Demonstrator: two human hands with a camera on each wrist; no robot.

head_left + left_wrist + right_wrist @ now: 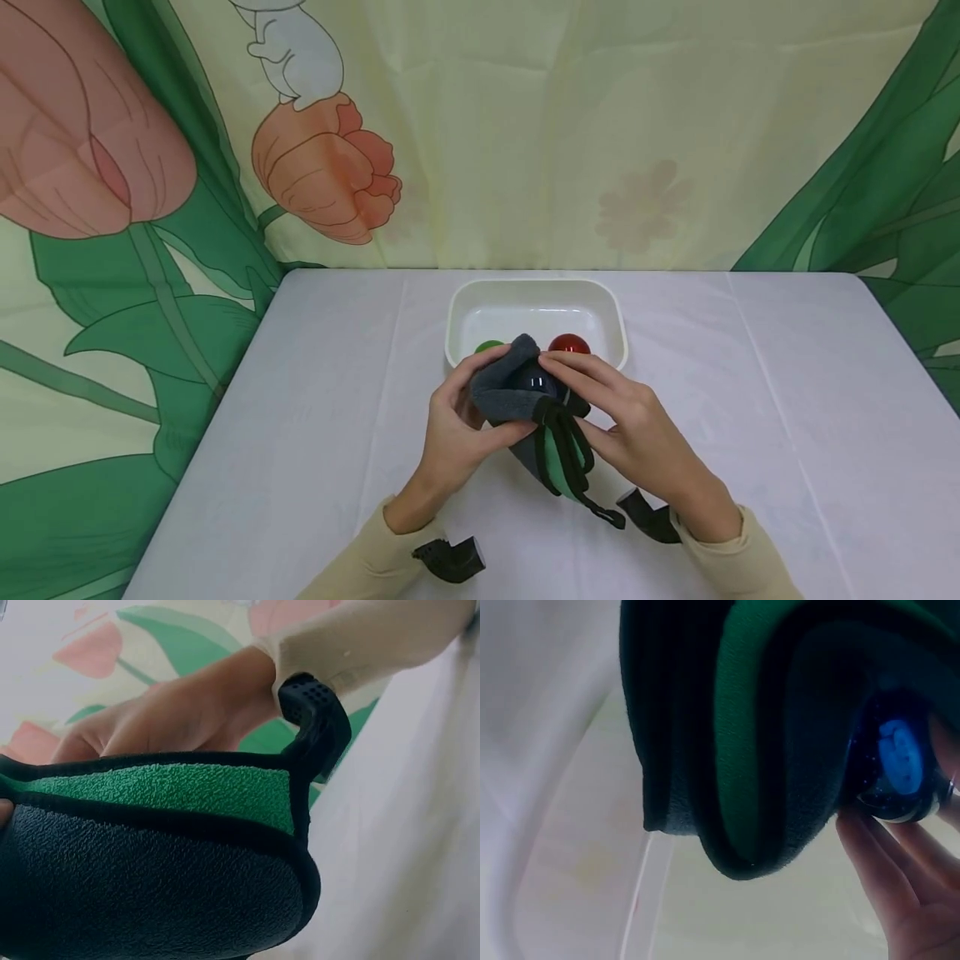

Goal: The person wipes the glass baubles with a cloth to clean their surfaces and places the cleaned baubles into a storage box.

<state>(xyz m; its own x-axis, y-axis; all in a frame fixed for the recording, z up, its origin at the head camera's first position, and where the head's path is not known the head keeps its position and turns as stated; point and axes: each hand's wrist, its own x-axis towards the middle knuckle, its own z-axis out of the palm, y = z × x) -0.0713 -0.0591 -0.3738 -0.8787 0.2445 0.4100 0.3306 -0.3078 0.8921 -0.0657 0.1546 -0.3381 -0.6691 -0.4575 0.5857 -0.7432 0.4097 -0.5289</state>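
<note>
A grey-and-green cloth with black edging is folded about a glossy dark blue ball. My left hand grips the cloth from the left, thumb on the near side. With the fingers and thumb of my right hand, I hold the ball at its right side, beside the cloth. A light blue mark shows on the ball in the right wrist view. Folds of the cloth cover part of my left hand in the left wrist view. A black loop hangs from the cloth's lower end.
Just beyond my hands stands a white tray, holding a red ball and a green ball, both partly hidden. White cloth covers the table. Behind it hangs a flower-printed curtain. Black mounts sit at both wrists.
</note>
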